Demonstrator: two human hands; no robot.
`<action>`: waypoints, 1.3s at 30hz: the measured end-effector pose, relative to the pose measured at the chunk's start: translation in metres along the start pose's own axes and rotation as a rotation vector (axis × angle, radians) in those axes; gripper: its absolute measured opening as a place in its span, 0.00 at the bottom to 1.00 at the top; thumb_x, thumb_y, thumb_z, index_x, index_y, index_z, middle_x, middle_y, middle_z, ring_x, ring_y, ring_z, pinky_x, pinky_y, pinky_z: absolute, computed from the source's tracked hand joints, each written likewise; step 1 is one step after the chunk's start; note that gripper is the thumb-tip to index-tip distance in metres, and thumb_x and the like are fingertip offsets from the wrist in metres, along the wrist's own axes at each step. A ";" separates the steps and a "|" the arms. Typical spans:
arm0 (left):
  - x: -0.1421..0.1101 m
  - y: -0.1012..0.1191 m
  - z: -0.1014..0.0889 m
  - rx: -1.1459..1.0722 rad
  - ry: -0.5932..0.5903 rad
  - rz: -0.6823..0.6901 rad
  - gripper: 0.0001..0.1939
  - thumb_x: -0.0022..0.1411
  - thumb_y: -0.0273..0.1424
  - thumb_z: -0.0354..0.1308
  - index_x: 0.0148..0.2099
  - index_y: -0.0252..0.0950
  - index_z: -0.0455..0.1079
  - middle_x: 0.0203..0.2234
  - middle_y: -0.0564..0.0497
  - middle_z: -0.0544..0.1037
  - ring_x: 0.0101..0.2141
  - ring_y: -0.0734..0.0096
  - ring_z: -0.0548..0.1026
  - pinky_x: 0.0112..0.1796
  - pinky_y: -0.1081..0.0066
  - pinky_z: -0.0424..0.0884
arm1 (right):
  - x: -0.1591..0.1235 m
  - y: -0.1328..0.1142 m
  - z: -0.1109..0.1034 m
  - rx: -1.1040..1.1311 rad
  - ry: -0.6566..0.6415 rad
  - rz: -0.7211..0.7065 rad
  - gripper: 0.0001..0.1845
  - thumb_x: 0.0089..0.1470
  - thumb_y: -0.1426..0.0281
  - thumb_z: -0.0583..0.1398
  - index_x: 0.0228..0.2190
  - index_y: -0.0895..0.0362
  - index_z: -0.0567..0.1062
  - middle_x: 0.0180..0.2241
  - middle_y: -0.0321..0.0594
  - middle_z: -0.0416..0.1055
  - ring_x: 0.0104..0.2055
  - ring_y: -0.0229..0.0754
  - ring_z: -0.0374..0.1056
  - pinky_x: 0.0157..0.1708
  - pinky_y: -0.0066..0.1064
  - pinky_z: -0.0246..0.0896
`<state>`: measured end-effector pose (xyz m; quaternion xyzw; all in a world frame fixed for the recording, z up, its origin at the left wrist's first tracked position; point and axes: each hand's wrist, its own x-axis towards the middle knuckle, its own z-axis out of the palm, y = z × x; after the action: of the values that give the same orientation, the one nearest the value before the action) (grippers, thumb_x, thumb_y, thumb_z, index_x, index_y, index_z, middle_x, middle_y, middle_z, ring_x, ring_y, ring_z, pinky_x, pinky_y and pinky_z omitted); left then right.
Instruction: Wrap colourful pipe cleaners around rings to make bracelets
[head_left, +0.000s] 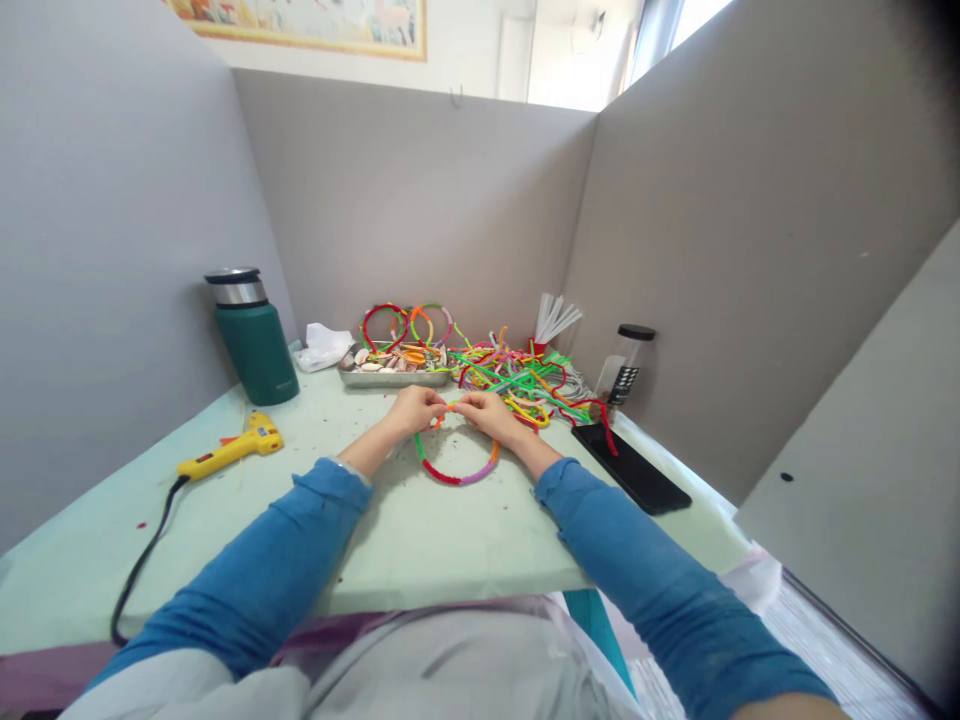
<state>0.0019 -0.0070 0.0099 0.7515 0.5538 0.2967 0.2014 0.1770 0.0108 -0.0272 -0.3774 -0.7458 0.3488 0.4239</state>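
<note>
My left hand (415, 409) and my right hand (484, 412) meet at the top of a multicoloured pipe-cleaner ring (457, 473) that lies on the pale green table (420, 540). Both hands pinch the ring's orange top section, fingertips almost touching. The ring's lower arc shows green, red, purple and orange stretches. Blue sleeves cover both forearms.
A loose pile of coloured pipe cleaners (517, 380) lies behind my hands, next to a metal tray (390, 372) with finished rings. A green flask (255, 338) and yellow glue gun (229, 449) are left; a black phone (630, 467) and a jar (626, 368) right. Grey partitions enclose the table.
</note>
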 end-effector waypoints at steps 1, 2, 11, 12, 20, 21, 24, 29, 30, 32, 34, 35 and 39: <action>0.000 0.000 0.000 -0.002 0.000 -0.002 0.12 0.52 0.36 0.56 0.31 0.32 0.75 0.08 0.57 0.65 0.13 0.78 0.62 0.22 0.76 0.59 | 0.000 0.000 0.000 0.001 -0.001 -0.004 0.18 0.47 0.57 0.57 0.27 0.62 0.73 0.16 0.30 0.57 0.20 0.31 0.50 0.21 0.25 0.46; -0.001 0.000 0.000 -0.006 -0.001 -0.003 0.12 0.52 0.35 0.56 0.31 0.32 0.75 0.08 0.57 0.65 0.13 0.78 0.62 0.21 0.76 0.59 | 0.000 -0.001 0.000 0.002 0.000 -0.006 0.18 0.47 0.58 0.57 0.27 0.61 0.73 0.16 0.30 0.57 0.20 0.31 0.50 0.21 0.25 0.46; 0.003 -0.010 0.003 -0.097 -0.061 -0.038 0.16 0.51 0.42 0.57 0.25 0.32 0.71 0.08 0.57 0.63 0.12 0.80 0.59 0.17 0.77 0.53 | -0.001 -0.005 0.000 -0.008 0.011 0.009 0.18 0.46 0.57 0.58 0.25 0.62 0.73 0.16 0.30 0.57 0.21 0.31 0.51 0.21 0.25 0.46; 0.004 -0.012 0.004 -0.117 -0.077 -0.043 0.18 0.50 0.44 0.57 0.24 0.32 0.70 0.07 0.57 0.62 0.12 0.80 0.58 0.17 0.77 0.53 | -0.002 -0.005 0.000 -0.008 0.012 0.008 0.18 0.46 0.57 0.58 0.25 0.62 0.73 0.16 0.30 0.58 0.21 0.31 0.50 0.21 0.25 0.46; 0.004 -0.018 0.006 -0.376 -0.199 -0.097 0.21 0.48 0.47 0.58 0.22 0.32 0.66 0.13 0.54 0.68 0.13 0.83 0.57 0.17 0.76 0.50 | -0.003 -0.006 0.000 -0.020 0.001 -0.014 0.18 0.47 0.58 0.58 0.26 0.61 0.74 0.16 0.30 0.57 0.20 0.31 0.50 0.21 0.25 0.46; 0.003 -0.016 0.005 -0.413 -0.213 -0.119 0.21 0.48 0.47 0.59 0.22 0.32 0.65 0.13 0.54 0.67 0.12 0.83 0.56 0.17 0.75 0.49 | -0.003 -0.006 0.000 -0.019 0.000 -0.016 0.18 0.47 0.57 0.58 0.26 0.61 0.74 0.16 0.30 0.57 0.20 0.31 0.50 0.21 0.25 0.46; 0.001 -0.010 0.004 -0.517 -0.246 -0.179 0.20 0.47 0.44 0.61 0.21 0.32 0.62 0.13 0.55 0.66 0.12 0.85 0.54 0.16 0.74 0.47 | -0.003 -0.006 -0.001 -0.017 -0.004 -0.016 0.18 0.47 0.57 0.58 0.27 0.61 0.73 0.16 0.30 0.57 0.20 0.31 0.50 0.21 0.25 0.46; -0.001 -0.007 0.004 -0.548 -0.244 -0.203 0.17 0.49 0.42 0.60 0.24 0.32 0.64 0.14 0.55 0.66 0.12 0.84 0.56 0.17 0.75 0.48 | -0.002 -0.005 -0.001 -0.013 -0.005 -0.019 0.18 0.47 0.57 0.58 0.27 0.61 0.73 0.16 0.30 0.57 0.20 0.31 0.50 0.21 0.25 0.46; 0.000 -0.007 0.004 -0.535 -0.236 -0.195 0.16 0.50 0.41 0.59 0.25 0.32 0.64 0.15 0.55 0.67 0.12 0.83 0.57 0.17 0.75 0.49 | -0.002 -0.004 -0.001 -0.011 -0.002 -0.020 0.17 0.48 0.57 0.57 0.27 0.61 0.73 0.16 0.30 0.57 0.20 0.31 0.50 0.21 0.25 0.46; 0.000 -0.007 0.003 -0.506 -0.223 -0.169 0.16 0.50 0.41 0.59 0.26 0.31 0.66 0.15 0.55 0.68 0.12 0.83 0.58 0.17 0.75 0.50 | -0.001 -0.003 -0.001 -0.001 0.001 -0.021 0.17 0.48 0.58 0.57 0.26 0.61 0.73 0.16 0.30 0.57 0.20 0.31 0.50 0.21 0.25 0.46; 0.000 -0.006 0.002 -0.489 -0.210 -0.136 0.14 0.51 0.39 0.59 0.28 0.31 0.66 0.15 0.55 0.69 0.12 0.83 0.59 0.18 0.76 0.52 | 0.000 -0.002 -0.001 0.009 0.009 -0.016 0.17 0.48 0.58 0.57 0.26 0.61 0.72 0.16 0.30 0.57 0.20 0.31 0.50 0.20 0.25 0.45; 0.000 -0.005 0.002 -0.488 -0.201 -0.124 0.14 0.52 0.39 0.58 0.28 0.32 0.66 0.15 0.56 0.69 0.13 0.83 0.59 0.18 0.76 0.53 | 0.000 -0.001 -0.001 0.014 0.015 -0.013 0.17 0.47 0.58 0.57 0.25 0.61 0.72 0.16 0.30 0.56 0.20 0.31 0.50 0.20 0.24 0.45; 0.000 -0.003 0.001 -0.492 -0.177 -0.143 0.14 0.54 0.41 0.55 0.30 0.33 0.65 0.18 0.54 0.72 0.13 0.81 0.61 0.18 0.76 0.56 | 0.000 -0.002 0.000 0.033 0.034 0.000 0.17 0.47 0.57 0.58 0.26 0.61 0.72 0.15 0.30 0.56 0.19 0.31 0.50 0.20 0.25 0.45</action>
<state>0.0005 -0.0057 0.0073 0.6618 0.4970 0.3406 0.4460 0.1769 0.0097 -0.0260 -0.3764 -0.7326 0.3543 0.4428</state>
